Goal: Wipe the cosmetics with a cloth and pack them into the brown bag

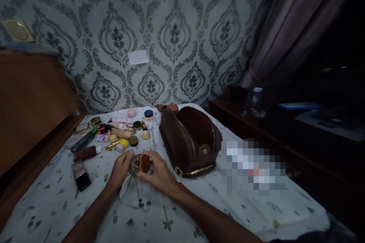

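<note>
Between my two hands is a small rounded bottle (138, 164) with a shiny gold collar and an amber-brown part on its right side; it looks like a perfume bottle. My left hand (120, 168) is closed around its left side. The fingers and thumb of my right hand (160, 172) curve around the amber end. Just to the right stands a brown leather toiletry bag (177, 148), its top unzipped and gaping. Beyond my hands lie a dark-lidded jar (133, 141), a yellow-capped container (122, 144) and a gold tube (112, 145).
Left on the patterned sheet (154, 220) are a dark red bottle (85, 153), a green bottle (83, 141) and a black-capped bottle (81, 176). A blue-lidded jar (148, 115) and pink jar (131, 113) stand near the wall. A blurred patch (253, 169) covers something right.
</note>
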Tool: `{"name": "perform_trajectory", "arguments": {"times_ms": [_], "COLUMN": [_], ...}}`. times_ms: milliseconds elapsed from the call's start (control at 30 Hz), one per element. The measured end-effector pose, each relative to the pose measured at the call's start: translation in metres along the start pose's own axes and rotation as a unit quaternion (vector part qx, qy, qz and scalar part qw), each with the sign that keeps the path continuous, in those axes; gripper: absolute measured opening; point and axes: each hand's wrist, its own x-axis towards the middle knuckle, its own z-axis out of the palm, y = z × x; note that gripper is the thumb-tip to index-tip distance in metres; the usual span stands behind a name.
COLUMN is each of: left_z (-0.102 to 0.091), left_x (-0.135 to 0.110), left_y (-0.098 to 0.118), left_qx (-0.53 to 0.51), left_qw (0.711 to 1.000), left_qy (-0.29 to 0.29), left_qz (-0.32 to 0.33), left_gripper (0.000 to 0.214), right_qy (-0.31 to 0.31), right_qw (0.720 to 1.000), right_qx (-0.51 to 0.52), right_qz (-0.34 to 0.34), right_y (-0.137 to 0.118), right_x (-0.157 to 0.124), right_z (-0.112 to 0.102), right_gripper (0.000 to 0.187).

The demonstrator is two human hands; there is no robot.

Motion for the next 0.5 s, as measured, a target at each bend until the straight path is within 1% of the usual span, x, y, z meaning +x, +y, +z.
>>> {"name": "perform_trajectory", "arguments": {"times_ms": [33, 100, 167, 233, 300, 367, 400, 433, 467, 500], "left_z": [0.002, 0.004, 0.005, 0.005, 0.003, 0.003, 0.003, 0.004, 0.005, 0.007], "left_x": [-0.001, -0.003, -0.003, -0.003, -0.004, -0.005, -0.006, -0.007, -0.007, -0.008], "left_y": [0.000, 0.001, 0.002, 0.002, 0.002, 0.001, 0.001, 0.001, 0.001, 0.001], "left_qx": [-0.006, -0.012, -0.011, -0.008, -0.002, 0.004, 0.005, 0.001, -0.009, -0.025], "left_qw": [1.000, 1.000, 0.999, 0.999, 0.998, 0.995, 0.994, 0.993, 0.992, 0.992], "left_qy": [-0.002, -0.011, -0.018, -0.028, -0.045, -0.066, -0.076, -0.085, -0.093, -0.099], "left_qz": [0.005, 0.015, 0.027, 0.036, 0.047, 0.069, 0.078, 0.082, 0.080, 0.075], "left_gripper": [0.062, 0.061, 0.061, 0.062, 0.059, 0.053, 0.052, 0.053, 0.055, 0.057], "right_qy": [0.011, 0.025, 0.034, 0.044, 0.060, 0.078, 0.085, 0.087, 0.082, 0.074], "right_qw": [0.999, 0.987, 0.967, 0.941, 0.908, 0.875, 0.863, 0.859, 0.863, 0.878], "right_qx": [0.034, 0.121, 0.211, 0.289, 0.353, 0.406, 0.424, 0.433, 0.430, 0.412], "right_qz": [0.040, 0.104, 0.141, 0.173, 0.216, 0.251, 0.259, 0.260, 0.252, 0.233], "right_y": [0.000, 0.001, 0.002, 0.004, 0.006, 0.008, 0.009, 0.010, 0.011, 0.012], "right_x": [0.001, 0.004, 0.007, 0.010, 0.011, 0.012, 0.012, 0.012, 0.012, 0.012], "right_z": [0.001, 0.002, 0.002, 0.002, 0.002, 0.002, 0.002, 0.002, 0.002, 0.002], "right_gripper": [0.052, 0.043, 0.036, 0.036, 0.040, 0.044, 0.045, 0.045, 0.044, 0.043]}}
